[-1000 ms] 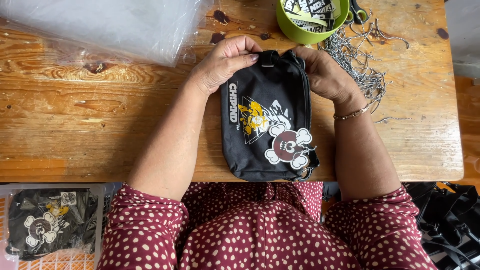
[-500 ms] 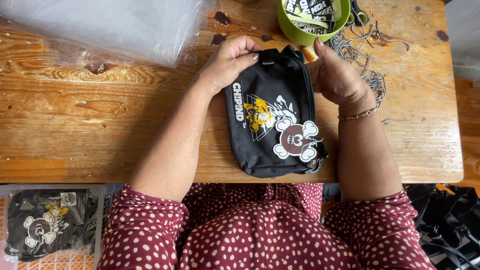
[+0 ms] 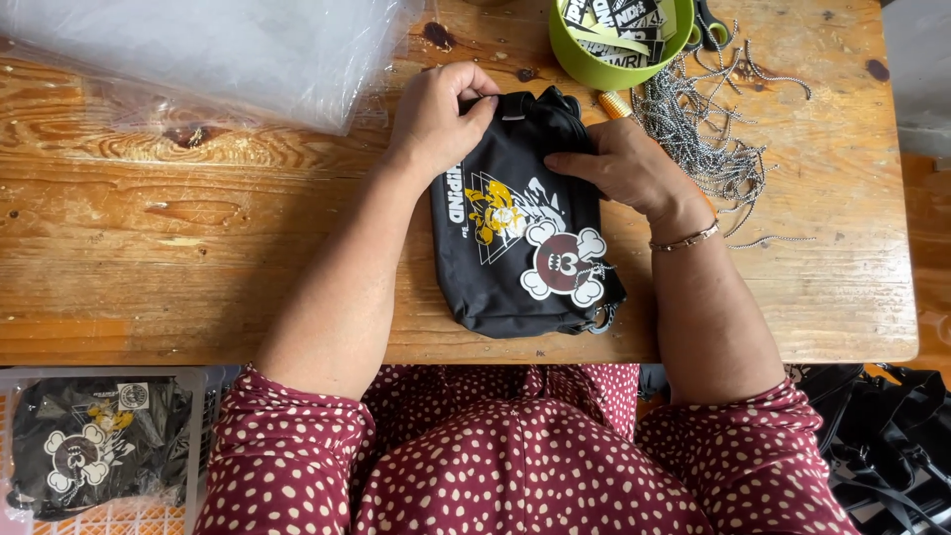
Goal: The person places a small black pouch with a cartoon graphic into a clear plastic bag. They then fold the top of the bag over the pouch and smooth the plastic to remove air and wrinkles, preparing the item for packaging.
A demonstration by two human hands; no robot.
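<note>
A small black pouch bag (image 3: 495, 267) with a yellow and white print lies on the wooden table (image 3: 149, 258) in front of me. A round dark-red and white skull-shaped tag (image 3: 563, 264) hangs on its front. My left hand (image 3: 434, 117) grips the bag's top left corner. My right hand (image 3: 619, 166) lies flat on the bag's upper right side, fingers pointing left and pressing the fabric down.
A green bowl (image 3: 599, 61) of black and white labels stands at the back, with scissors (image 3: 707, 22), a pile of metal ball chains (image 3: 708, 129) and a small orange object (image 3: 615, 103) beside it. Clear plastic bags (image 3: 208, 50) lie back left. A crate holds a packed bag (image 3: 89, 446); black bags (image 3: 892, 436) lie lower right.
My right hand came down from the bag's top edge onto its front. The bag shifted slightly left and away from me. My left hand kept its grip on the top corner.
</note>
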